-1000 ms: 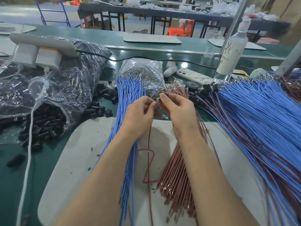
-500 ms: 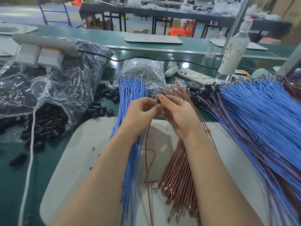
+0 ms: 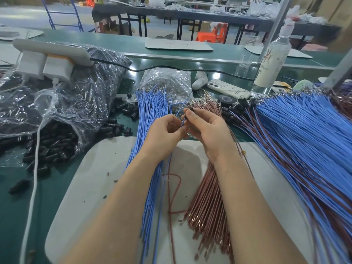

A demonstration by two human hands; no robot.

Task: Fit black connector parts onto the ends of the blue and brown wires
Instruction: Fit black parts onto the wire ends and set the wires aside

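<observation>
Just above frame centre, the left hand (image 3: 164,131) pinched a blue wire (image 3: 182,121) and the right hand (image 3: 206,130) pinched a black connector (image 3: 191,110); misaligned, the thin wire end might buckle or miss the opening.

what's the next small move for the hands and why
Likely feed the blue wire tip-first into the black connector: the left hand pinches the wire, the right hand pinches the connector, and the wire lies beside it, not seated.
</observation>
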